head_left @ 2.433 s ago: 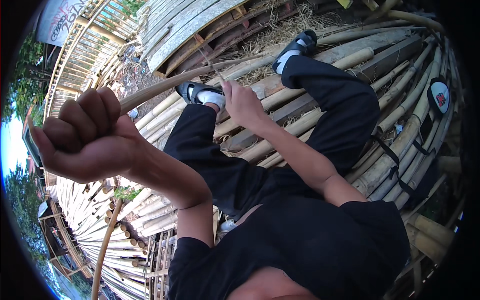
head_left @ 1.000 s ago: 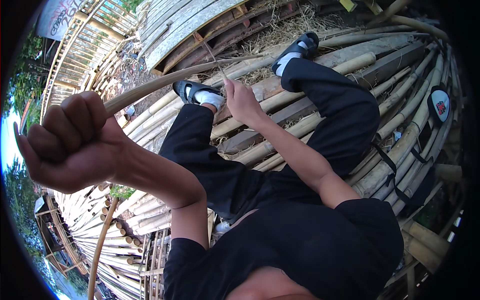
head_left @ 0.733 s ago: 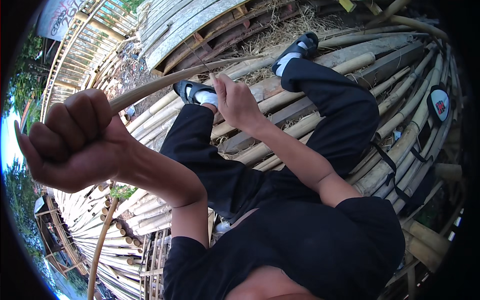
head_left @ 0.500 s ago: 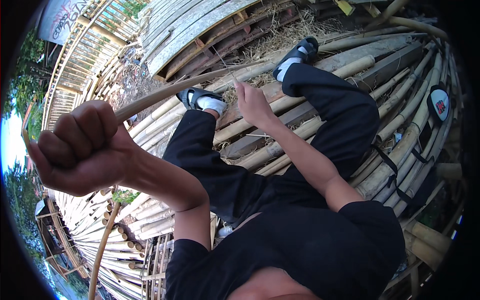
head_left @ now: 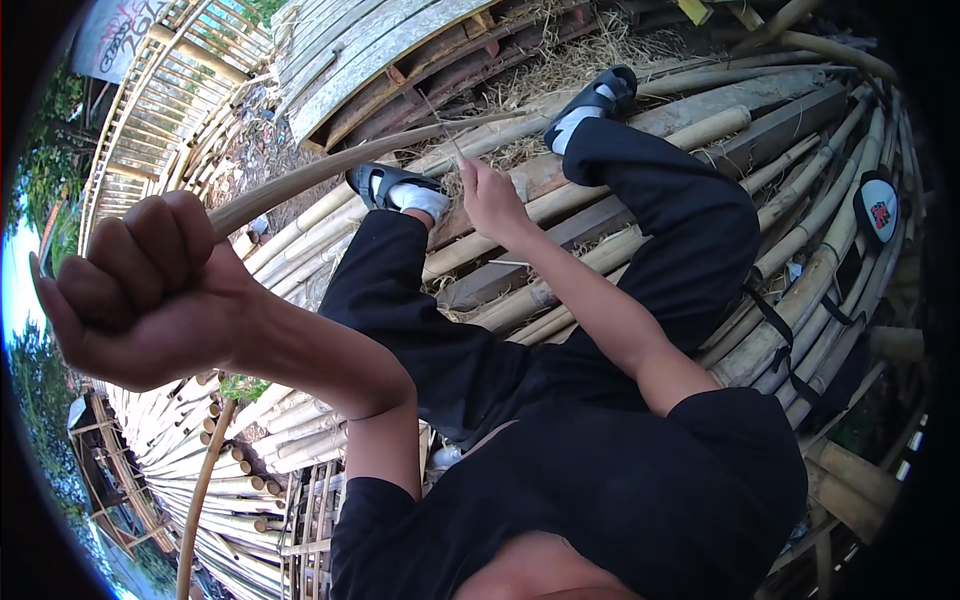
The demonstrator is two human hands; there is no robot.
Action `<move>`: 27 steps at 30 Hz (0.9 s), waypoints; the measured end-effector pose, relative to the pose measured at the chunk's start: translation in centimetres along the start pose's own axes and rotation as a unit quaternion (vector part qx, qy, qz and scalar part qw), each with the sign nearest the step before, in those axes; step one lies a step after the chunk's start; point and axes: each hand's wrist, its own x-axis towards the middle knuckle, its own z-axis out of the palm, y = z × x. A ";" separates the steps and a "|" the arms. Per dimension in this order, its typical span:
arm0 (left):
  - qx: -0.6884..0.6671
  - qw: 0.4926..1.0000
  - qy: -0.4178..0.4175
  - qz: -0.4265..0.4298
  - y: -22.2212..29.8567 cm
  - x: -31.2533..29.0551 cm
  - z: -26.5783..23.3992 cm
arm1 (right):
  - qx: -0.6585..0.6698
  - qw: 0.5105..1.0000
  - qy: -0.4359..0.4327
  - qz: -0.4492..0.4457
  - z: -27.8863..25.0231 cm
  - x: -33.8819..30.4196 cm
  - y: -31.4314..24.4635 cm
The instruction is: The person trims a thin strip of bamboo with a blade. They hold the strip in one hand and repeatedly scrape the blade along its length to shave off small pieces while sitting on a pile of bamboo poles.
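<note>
My left hand (head_left: 150, 285), large at the left, is closed in a fist around a long split bamboo strip (head_left: 290, 190). From the fist the strip runs right and away, tapering past my left foot toward the bamboo poles. Over my lap, my right hand (head_left: 492, 200) is closed on a thin, blade-like tool (head_left: 434, 113), which points up and away and crosses the strip near its far part. The tool's handle is hidden in my fingers, and its exact kind is unclear. I cannot tell whether its edge touches the strip.
I sit with legs apart over rows of bamboo poles (head_left: 690, 135). A slatted wooden platform (head_left: 365, 60) stands ahead, with dry straw (head_left: 590, 55) beside it. A bamboo fence (head_left: 150, 115) rises at the left. A curved bamboo piece (head_left: 200, 500) stands lower left; a black strap (head_left: 785, 345) lies right.
Both hands have shifted slightly left and my left fist has turned a little. The strip and the thin tool have moved left with them. Both grips stay closed.
</note>
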 end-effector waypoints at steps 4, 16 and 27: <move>0.153 0.982 0.096 0.049 0.1 0.4 -0.4 | -0.107 0.981 -0.041 0.157 -0.4 1.4 9.4; 0.021 0.999 0.023 0.034 1.7 -3.7 0.3 | 0.138 0.938 -0.060 0.312 -4.7 -6.1 9.6; -0.033 0.999 -0.029 0.005 2.9 -10.3 1.8 | 0.232 0.946 -0.082 0.211 -3.5 -9.0 6.5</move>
